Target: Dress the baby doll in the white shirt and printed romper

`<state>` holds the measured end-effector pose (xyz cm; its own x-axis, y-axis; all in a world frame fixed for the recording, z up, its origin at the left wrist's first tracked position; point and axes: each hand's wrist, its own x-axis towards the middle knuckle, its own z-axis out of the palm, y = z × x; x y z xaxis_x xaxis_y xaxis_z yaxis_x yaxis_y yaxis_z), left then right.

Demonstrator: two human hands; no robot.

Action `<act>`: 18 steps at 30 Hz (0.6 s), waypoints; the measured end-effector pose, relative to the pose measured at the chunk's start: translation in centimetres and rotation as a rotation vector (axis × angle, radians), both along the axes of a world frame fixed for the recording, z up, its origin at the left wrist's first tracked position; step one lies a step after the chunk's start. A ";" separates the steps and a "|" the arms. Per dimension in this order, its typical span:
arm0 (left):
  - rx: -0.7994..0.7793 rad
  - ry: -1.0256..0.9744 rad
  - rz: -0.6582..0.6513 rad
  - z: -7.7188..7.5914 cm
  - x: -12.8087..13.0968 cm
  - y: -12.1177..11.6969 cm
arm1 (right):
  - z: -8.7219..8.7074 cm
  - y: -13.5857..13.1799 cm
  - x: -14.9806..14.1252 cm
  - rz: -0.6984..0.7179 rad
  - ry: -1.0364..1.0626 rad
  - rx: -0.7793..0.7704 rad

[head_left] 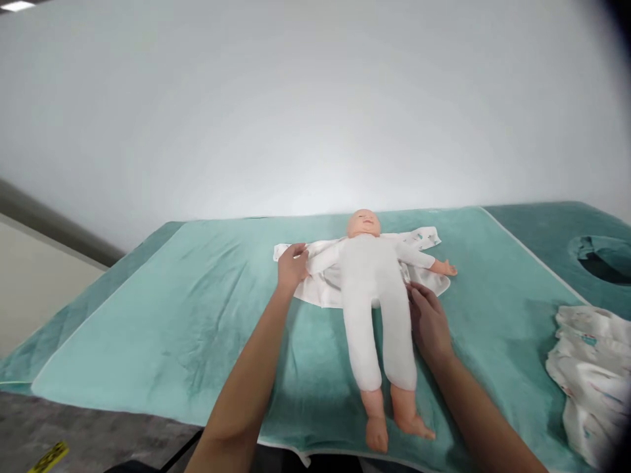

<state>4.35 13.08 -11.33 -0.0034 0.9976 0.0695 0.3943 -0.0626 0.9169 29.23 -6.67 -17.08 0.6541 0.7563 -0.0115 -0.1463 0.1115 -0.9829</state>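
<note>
A baby doll [373, 269] with a white cloth body lies face up, its bare feet toward me. Beneath its back a white printed baby shirt [320, 293] is spread out, with the sleeves stretched to both sides. My left hand [293, 266] is closed around the doll's hand on the left, beside the shirt's left sleeve cuff [280, 250]. That small hand is mostly covered by my fingers. Next to the doll's hip on the right, my right hand [430, 320] has curled fingers pinching at the shirt's edge. The doll's other arm [419, 256] rests over the right side of the shirt.
A green padded cover [207, 315] lies under everything. At the right edge sits a crumpled white printed cloth [591, 374]. Behind it, the darker green surface has a round recess [604, 259]. A pale wall [315, 112] rises along the far edge.
</note>
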 end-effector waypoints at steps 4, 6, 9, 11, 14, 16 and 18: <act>-0.070 0.046 -0.126 -2.3 -1.6 3.6 | 2.4 -2.1 -1.4 -0.102 -0.395 -0.046; -0.070 0.018 -0.190 -3.2 -2.0 4.5 | 5.2 -0.8 -3.0 -0.047 -0.617 -0.023; -0.061 -0.056 -0.291 -3.9 -2.6 5.5 | 9.3 4.2 -6.5 0.248 -0.974 -0.067; -0.055 -0.093 -0.353 -3.9 -3.0 5.9 | 10.5 8.6 -9.0 0.491 -1.243 -0.103; -0.085 -0.145 -0.398 -3.6 -3.4 6.0 | 9.8 14.6 -11.6 0.767 -1.655 -0.182; -0.131 -0.236 -0.402 -3.1 -3.7 5.7 | 8.3 17.5 -12.2 0.874 -1.806 -0.232; -0.187 -0.352 -0.403 -2.3 -4.0 5.4 | 7.0 19.1 -11.9 0.899 -1.868 -0.250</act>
<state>0.38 18.47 -13.65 0.3889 0.9202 -0.0449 0.0410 0.0314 0.9987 17.33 12.45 -10.06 -0.4613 0.8856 -0.0535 0.8855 0.4634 0.0355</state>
